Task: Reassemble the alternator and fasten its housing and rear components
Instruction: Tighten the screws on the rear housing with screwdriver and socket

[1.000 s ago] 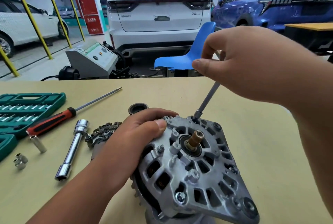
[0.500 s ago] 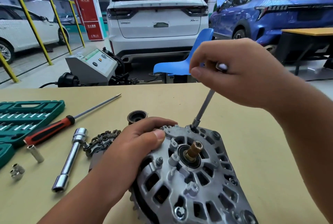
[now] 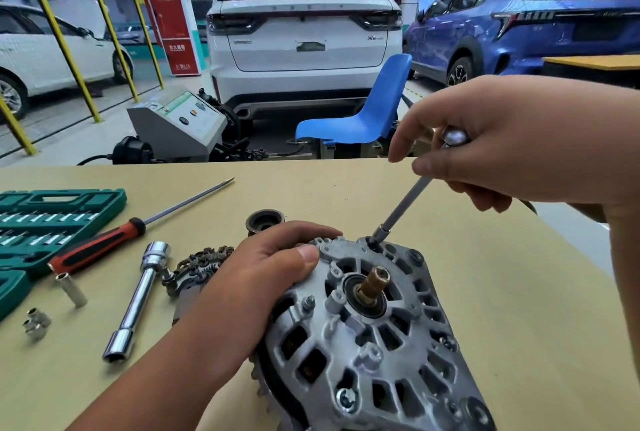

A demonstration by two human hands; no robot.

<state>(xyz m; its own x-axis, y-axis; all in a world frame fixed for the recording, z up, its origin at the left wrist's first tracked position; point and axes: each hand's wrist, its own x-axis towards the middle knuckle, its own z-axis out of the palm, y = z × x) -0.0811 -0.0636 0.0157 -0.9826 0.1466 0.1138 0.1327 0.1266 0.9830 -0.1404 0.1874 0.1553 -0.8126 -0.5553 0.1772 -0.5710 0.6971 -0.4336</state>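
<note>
Our left hand (image 3: 256,278) grips the alternator (image 3: 374,333); our right hand (image 3: 502,150) pinches the nut driver (image 3: 401,208) seated on its far housing edge.

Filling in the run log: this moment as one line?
left hand: holds alternator | right hand: grips socket driver, tip on housing rim | red screwdriver: on table

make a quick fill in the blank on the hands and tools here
The left hand rests on the ____. The right hand holds a thin driver whose tip touches the housing's ____ edge (near or far). The screwdriver lying on the table has a red and ____ handle.
Missing: alternator; far; black.
</note>
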